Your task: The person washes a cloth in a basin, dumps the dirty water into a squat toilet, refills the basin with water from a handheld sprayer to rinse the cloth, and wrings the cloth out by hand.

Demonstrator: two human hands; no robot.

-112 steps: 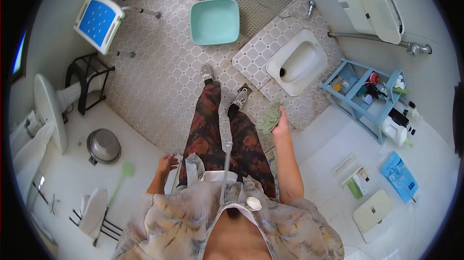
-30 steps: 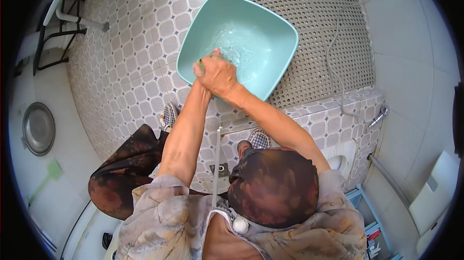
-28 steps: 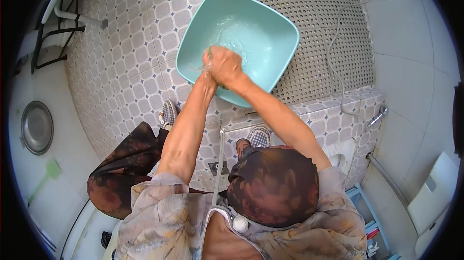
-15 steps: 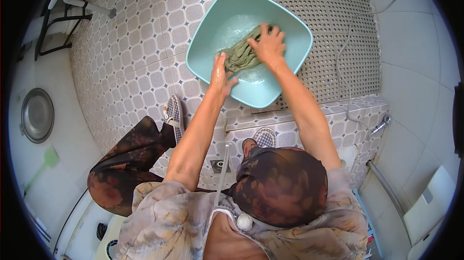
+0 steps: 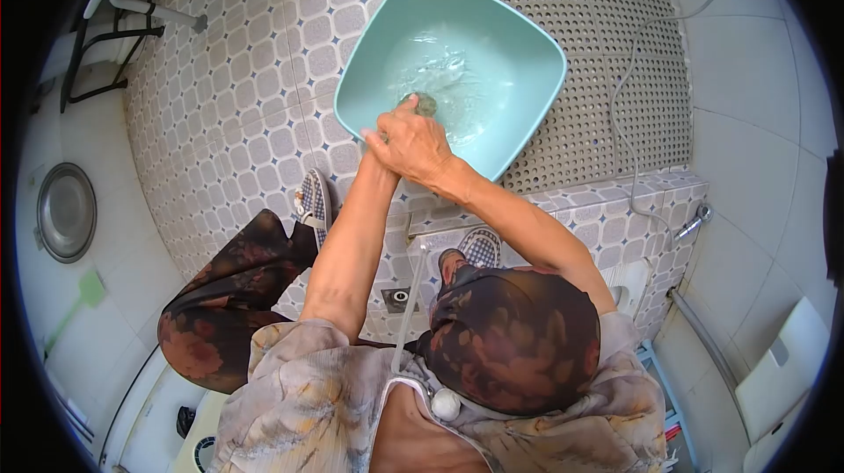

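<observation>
The light-blue basin [image 5: 527, 134] holds shallow, rippled water. Near its front-left rim, a wet green cloth [image 5: 424, 105] is bunched up, with only a small part showing beyond my hands. My right hand [image 5: 411, 144] reaches across to the left, its fingers curled round the bundle and over my left hand. My left hand [image 5: 380, 156] is mostly covered by the right one, so its fingers are hidden. Both hands are close together at the basin's near-left side.
The basin stands on patterned floor tiles [image 5: 237, 69], partly over a perforated grey mat [image 5: 642, 104]. A thin hose [image 5: 626, 77] runs down the right side to a shower head [image 5: 697, 220]. My shoes [image 5: 312, 200] flank a raised tiled step. A floor drain [image 5: 400, 297] lies between my legs.
My right hand has moved left and toward me, onto my left hand. The cloth, spread across the water before, is now gathered into a bundle at the near left.
</observation>
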